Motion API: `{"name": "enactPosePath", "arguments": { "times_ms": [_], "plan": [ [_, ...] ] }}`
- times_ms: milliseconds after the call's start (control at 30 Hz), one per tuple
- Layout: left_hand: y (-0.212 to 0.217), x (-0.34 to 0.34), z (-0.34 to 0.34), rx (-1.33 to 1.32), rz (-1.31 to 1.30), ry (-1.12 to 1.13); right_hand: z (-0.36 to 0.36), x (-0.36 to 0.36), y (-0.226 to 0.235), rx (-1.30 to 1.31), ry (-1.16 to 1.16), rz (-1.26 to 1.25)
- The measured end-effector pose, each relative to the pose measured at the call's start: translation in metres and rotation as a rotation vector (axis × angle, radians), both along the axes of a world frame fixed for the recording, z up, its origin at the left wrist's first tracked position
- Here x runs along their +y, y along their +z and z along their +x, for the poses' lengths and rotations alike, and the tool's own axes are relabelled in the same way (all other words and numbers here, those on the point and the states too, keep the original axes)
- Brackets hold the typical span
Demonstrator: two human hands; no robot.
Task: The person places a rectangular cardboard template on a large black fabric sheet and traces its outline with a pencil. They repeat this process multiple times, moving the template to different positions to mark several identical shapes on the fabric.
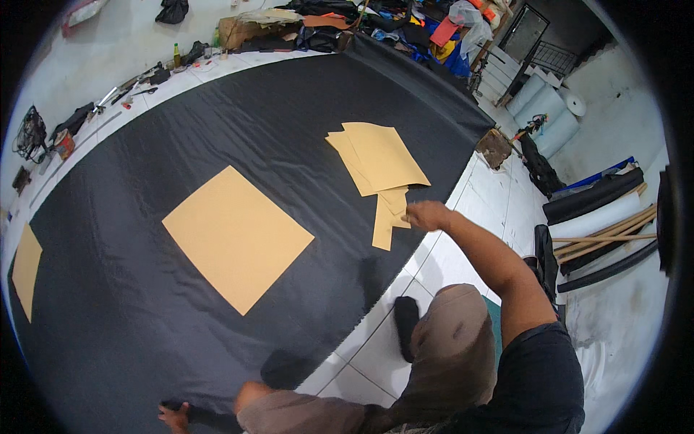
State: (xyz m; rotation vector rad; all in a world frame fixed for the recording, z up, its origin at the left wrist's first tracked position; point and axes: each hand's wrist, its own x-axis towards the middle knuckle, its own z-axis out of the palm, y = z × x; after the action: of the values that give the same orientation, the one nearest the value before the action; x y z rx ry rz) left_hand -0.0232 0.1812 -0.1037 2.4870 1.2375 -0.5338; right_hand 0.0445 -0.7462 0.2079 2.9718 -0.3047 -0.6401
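Observation:
My right hand (428, 215) is closed at the right edge of several small tan card pieces (383, 224). What its fingers grip, if anything, is hidden. Larger tan sheets (383, 155) overlap in a loose stack just beyond these pieces. My left hand (174, 417) rests on the black sheet material (303, 94) at the lower edge, its visible fingers apart and holding nothing that I can see. Between my hands and farther out lies one big, roughly square tan sheet (238, 239). Another tan sheet (27, 271) shows at the far left.
White floor tiles (369, 354) border the black material, where my legs are bent. Bags and scraps (434, 32) pile up at the back. Wooden poles and rolls (603, 235) lean at the right wall. Tools and a green bottle (176, 56) line the far left edge.

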Motion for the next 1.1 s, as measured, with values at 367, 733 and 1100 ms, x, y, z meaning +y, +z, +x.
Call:
{"name": "enactPosePath", "arguments": {
  "times_ms": [367, 733, 1100],
  "plan": [
    [0.045, -0.064, 0.019, 0.052, 0.387, -0.400, 0.140, -0.076, -0.103, -0.047, 0.154, 0.044],
    [0.175, -0.350, 0.012, 0.342, -0.182, -0.668, 0.182, -0.115, -0.253, -0.442, 0.136, 0.207],
    [0.146, -0.262, -0.113, 0.385, -0.237, -0.510, 0.150, -0.238, -0.270, -0.396, 0.093, 0.213]
  ]
}}
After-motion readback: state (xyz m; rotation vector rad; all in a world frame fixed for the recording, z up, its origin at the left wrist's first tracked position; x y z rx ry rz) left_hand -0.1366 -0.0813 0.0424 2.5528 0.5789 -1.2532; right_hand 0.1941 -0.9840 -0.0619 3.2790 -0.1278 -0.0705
